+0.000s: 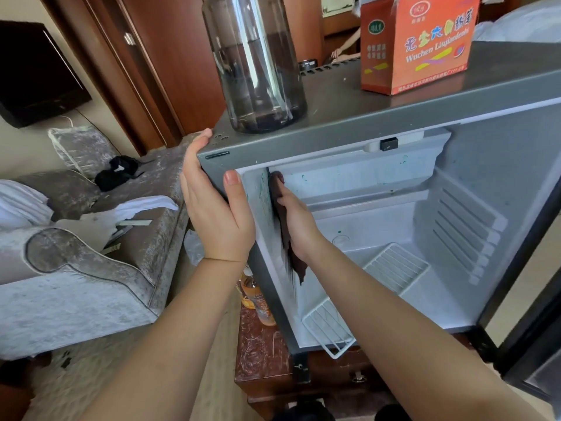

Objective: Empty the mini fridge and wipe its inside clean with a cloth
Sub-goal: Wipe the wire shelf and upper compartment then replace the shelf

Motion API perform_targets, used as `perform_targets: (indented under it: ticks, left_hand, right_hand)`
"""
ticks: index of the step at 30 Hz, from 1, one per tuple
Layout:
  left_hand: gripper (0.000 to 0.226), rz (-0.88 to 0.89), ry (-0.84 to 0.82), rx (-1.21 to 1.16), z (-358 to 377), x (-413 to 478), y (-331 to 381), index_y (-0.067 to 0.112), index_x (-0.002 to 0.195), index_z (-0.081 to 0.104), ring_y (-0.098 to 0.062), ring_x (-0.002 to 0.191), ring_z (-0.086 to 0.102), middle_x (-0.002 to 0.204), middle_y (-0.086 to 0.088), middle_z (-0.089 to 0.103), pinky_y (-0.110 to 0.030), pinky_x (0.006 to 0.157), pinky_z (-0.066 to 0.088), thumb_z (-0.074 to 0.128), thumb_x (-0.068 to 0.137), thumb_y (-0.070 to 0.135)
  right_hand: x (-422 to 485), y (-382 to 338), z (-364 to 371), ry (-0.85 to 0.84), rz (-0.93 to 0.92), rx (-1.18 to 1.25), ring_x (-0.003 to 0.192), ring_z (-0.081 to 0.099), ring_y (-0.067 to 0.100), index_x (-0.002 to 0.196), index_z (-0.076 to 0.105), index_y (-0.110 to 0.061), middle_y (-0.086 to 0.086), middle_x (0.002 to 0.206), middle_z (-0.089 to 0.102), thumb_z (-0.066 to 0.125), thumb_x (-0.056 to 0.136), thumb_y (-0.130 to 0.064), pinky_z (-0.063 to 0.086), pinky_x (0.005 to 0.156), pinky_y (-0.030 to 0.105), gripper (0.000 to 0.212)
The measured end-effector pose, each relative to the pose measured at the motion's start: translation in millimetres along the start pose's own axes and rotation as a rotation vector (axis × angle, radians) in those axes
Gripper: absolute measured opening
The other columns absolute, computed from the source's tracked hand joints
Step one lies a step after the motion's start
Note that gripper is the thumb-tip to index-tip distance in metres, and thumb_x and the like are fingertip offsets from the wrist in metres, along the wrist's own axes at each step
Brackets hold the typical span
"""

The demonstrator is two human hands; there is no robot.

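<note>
- So, wiping step was on: mini fridge (364, 123) stood w/ door open on a wooden stand, no food or drinks visible inside
- left hand (212, 208) gripped the top left corner of the cabinet, thumb on the front edge, fingers round the outer side, prob to steady it
- right hand (299, 229) was inside, fingers laid flat, pressing a dark brown cloth (297, 267) against the left inner wall (261, 202), cloth hanging down below the palm
- hands were apart, the fridge side wall between them
- two white wire shelves (394, 265) lay loose on the fridge floor, one poking out past the front
- green specks (340, 177) showed on the back wall, so imo not done yet
- clear bottle (255, 65) and orange box (416, 44) sat on top; orange drink bottles (258, 299) stood just beside the fridge
- next move prob needs the cloth dragged down that wall, then back wall + floor, and the shelves lifted out first
</note>
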State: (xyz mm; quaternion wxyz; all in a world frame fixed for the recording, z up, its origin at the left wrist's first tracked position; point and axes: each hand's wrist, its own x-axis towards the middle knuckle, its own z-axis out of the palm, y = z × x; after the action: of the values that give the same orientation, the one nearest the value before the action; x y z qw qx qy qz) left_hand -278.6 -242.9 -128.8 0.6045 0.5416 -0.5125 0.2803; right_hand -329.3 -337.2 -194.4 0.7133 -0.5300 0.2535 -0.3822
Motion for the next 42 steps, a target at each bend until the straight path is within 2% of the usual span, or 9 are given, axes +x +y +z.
perform_targets:
  ticks: [5, 7, 10, 21, 25, 28, 33, 39, 42]
  left_hand:
    - [0.047, -0.001, -0.005, -0.013, 0.2, -0.7, 0.4, -0.004, 0.133, 0.039, -0.033, 0.124, 0.048, 0.135, -0.015, 0.049, -0.055, 0.098, 0.04, 0.035, 0.097, 0.025]
    - [0.047, -0.002, -0.006, -0.015, 0.0, -0.2, 0.9, -0.004, 0.133, 0.039, -0.032, 0.124, 0.048, 0.135, -0.015, 0.049, -0.054, 0.098, 0.041, 0.035, 0.097, 0.025]
    - [0.047, -0.003, -0.008, -0.011, -0.8, -0.1, 2.3, -0.004, 0.133, 0.039, -0.03, 0.123, 0.048, 0.134, -0.014, 0.049, -0.052, 0.098, 0.04, 0.035, 0.097, 0.025]
    - [0.046, 0.01, -0.009, -0.006, -1.6, -0.9, 4.1, -0.006, 0.133, 0.039, -0.028, 0.123, 0.048, 0.134, -0.015, 0.048, -0.05, 0.1, 0.04, 0.035, 0.098, 0.024]
    - [0.047, 0.017, -0.01, -0.011, -0.9, -1.1, 4.5, -0.007, 0.133, 0.039, -0.029, 0.123, 0.049, 0.133, -0.015, 0.048, -0.05, 0.1, 0.04, 0.034, 0.097, 0.024]
    - [0.047, 0.021, -0.006, -0.021, -0.3, -0.6, 1.9, -0.006, 0.133, 0.038, -0.03, 0.122, 0.049, 0.134, -0.015, 0.048, -0.052, 0.098, 0.041, 0.035, 0.097, 0.024]
    - [0.047, 0.032, -0.005, -0.026, 0.4, -1.1, -2.6, -0.005, 0.134, 0.037, -0.034, 0.121, 0.05, 0.134, -0.016, 0.048, -0.054, 0.096, 0.042, 0.034, 0.097, 0.024]
    - [0.047, 0.027, -0.004, -0.023, 0.4, -0.8, -2.1, -0.007, 0.133, 0.037, -0.031, 0.123, 0.049, 0.134, -0.016, 0.048, -0.052, 0.098, 0.041, 0.035, 0.097, 0.023]
    - [0.047, 0.025, -0.007, -0.015, 0.0, -1.0, -0.2, -0.008, 0.132, 0.038, -0.031, 0.123, 0.049, 0.133, -0.017, 0.049, -0.052, 0.099, 0.04, 0.035, 0.097, 0.023]
  right_hand:
    - [-21.7, 0.9, -5.7, -0.082, -0.063, 0.202, 0.126, 0.047, 0.004, 0.139, 0.048, -0.018, -0.007, 0.145, 0.045, 0.033, 0.096, 0.002, 0.039, 0.104, 0.018, 0.05]
    - [-32.4, 3.4, -3.6, -0.107, -0.11, 0.22, 0.133, 0.041, 0.007, 0.14, 0.047, -0.016, -0.006, 0.147, 0.043, 0.037, 0.095, 0.005, 0.033, 0.112, 0.027, 0.05]
    - [-51.7, 8.9, 0.5, -0.073, -0.171, 0.177, 0.136, 0.038, 0.008, 0.139, 0.048, -0.018, -0.007, 0.146, 0.043, 0.041, 0.096, 0.003, 0.026, 0.117, 0.037, 0.048]
    - [-114.7, 27.0, 2.5, -0.013, -0.267, -0.078, 0.129, 0.043, -0.003, 0.127, 0.048, -0.038, -0.021, 0.132, 0.05, 0.047, 0.098, -0.005, 0.03, 0.114, 0.026, 0.044]
    - [-94.5, 25.3, -3.6, 0.01, -0.261, -0.313, 0.116, 0.052, 0.006, 0.14, 0.041, -0.029, -0.005, 0.128, 0.058, 0.043, 0.1, -0.008, 0.037, 0.099, 0.016, 0.046]
    - [-56.5, 19.6, -6.0, 0.028, -0.233, -0.489, 0.108, 0.057, 0.027, 0.145, 0.038, -0.024, 0.018, 0.121, 0.063, 0.04, 0.1, -0.008, 0.038, 0.09, 0.026, 0.048]
    - [1.0, 13.3, -11.2, 0.008, -0.161, -0.598, 0.134, 0.04, 0.027, 0.147, 0.032, -0.023, 0.008, 0.147, 0.042, 0.036, 0.102, -0.011, 0.028, 0.104, 0.022, 0.047]
    - [-0.8, 11.9, -14.5, 0.03, -0.238, -0.919, 0.114, 0.052, 0.035, 0.149, 0.028, -0.02, 0.018, 0.129, 0.057, 0.036, 0.1, -0.011, 0.043, 0.092, 0.037, 0.051]
    - [-19.1, 11.0, -18.5, 0.032, -0.298, -1.0, 0.107, 0.055, 0.035, 0.146, 0.038, -0.017, 0.018, 0.12, 0.06, 0.04, 0.097, -0.011, 0.044, 0.084, 0.035, 0.049]
